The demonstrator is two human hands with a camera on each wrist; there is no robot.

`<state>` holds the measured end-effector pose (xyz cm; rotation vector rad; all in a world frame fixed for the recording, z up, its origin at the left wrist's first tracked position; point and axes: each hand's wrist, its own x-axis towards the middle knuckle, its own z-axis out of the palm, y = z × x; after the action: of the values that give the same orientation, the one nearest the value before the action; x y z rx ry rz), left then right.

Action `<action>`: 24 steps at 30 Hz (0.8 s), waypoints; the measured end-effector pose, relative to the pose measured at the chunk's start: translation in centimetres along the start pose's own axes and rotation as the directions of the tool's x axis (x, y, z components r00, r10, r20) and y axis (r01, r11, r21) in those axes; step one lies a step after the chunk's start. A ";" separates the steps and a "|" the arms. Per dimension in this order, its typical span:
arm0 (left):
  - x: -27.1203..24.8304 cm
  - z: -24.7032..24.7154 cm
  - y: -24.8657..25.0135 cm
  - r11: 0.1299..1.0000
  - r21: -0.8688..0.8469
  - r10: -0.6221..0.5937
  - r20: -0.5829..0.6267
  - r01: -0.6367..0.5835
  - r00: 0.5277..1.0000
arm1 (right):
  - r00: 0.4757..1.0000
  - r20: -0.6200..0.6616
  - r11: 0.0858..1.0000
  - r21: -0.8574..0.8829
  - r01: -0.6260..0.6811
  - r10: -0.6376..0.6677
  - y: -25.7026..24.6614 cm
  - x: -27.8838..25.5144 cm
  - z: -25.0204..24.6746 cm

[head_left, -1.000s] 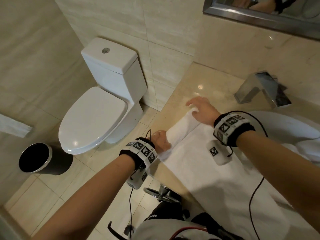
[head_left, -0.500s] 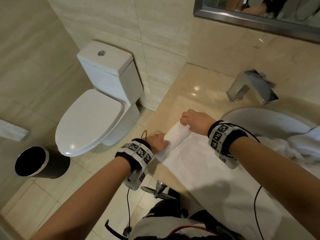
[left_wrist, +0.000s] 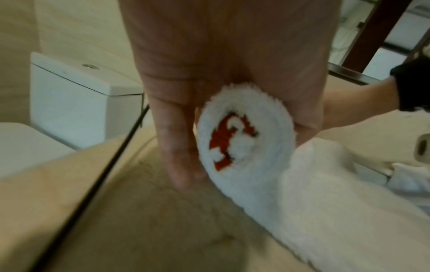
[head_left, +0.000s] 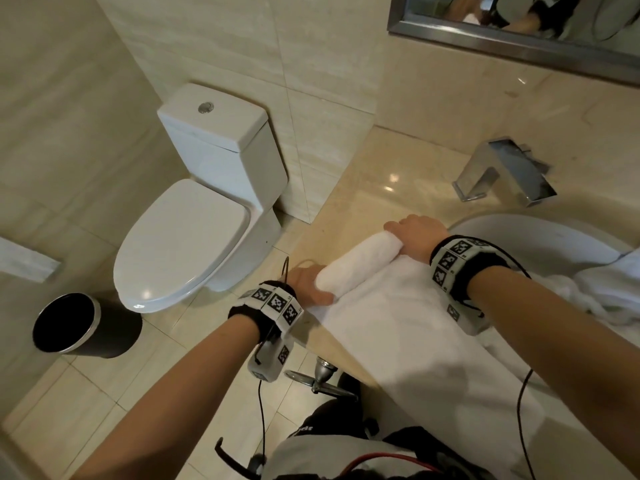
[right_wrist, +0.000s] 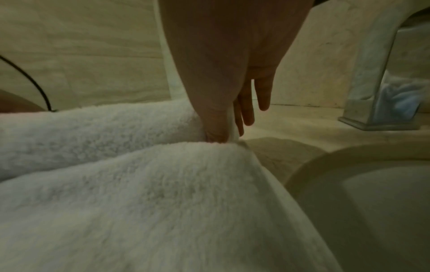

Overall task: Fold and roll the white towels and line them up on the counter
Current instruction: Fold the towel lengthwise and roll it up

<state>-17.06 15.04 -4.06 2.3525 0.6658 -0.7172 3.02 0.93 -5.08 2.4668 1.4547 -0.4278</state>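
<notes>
White towel (head_left: 391, 306) lay on the counter (head_left: 381, 188), far end rolled up. Left hand (head_left: 306, 280) gripped the roll's left end, fingers (left_wrist: 177, 147) and thumb around it; red patch (left_wrist: 227, 141) showed in the core. Right hand (head_left: 417, 235) curled over the right end, thumb (right_wrist: 215, 128) pinching. Sink (head_left: 540, 237) just right of that hand.

The white towel (head_left: 398, 327) lies flat on the beige counter (head_left: 377, 188), its far end wound into a tight roll (head_left: 360, 265).
</notes>
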 end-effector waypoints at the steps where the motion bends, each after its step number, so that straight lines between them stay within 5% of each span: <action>1: 0.2 -0.3 -0.6 1.000 0.005 -0.030 -0.033 0.031 0.999 | 1.000 0.000 1.000 0.009 -0.007 0.007 -0.2 0.3 0.0; 7: 1.1 -1.6 -1.9 0.981 -0.081 -0.185 -0.078 0.178 0.980 | 0.990 -0.132 0.997 -0.051 -0.055 0.048 -2.5 1.2 -1.3; 10: 1.1 -1.5 -1.6 0.974 -0.092 -0.213 -0.051 0.208 0.976 | 0.945 -0.269 0.979 -0.122 0.161 -0.189 -4.5 0.8 -2.2; 13: 1.3 -1.5 -1.5 0.974 -0.086 -0.215 -0.069 0.209 0.974 | 0.894 -0.070 0.896 -0.066 0.439 -0.443 -6.9 -0.2 -1.1; 16: 1.7 -1.3 -1.3 0.966 -0.084 -0.253 -0.098 0.245 0.963 | 0.913 0.211 0.932 0.178 0.314 -0.348 -7.7 -1.2 0.5; 24: 1.4 -0.7 0.0 0.963 0.086 -0.242 -0.139 0.256 0.960 | 0.908 0.294 0.918 0.349 0.188 -0.297 -7.6 -0.9 1.3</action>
<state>-15.80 15.86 -4.45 2.4510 1.0183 -0.7277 -4.23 3.28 -6.44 2.2695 1.6496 -1.1624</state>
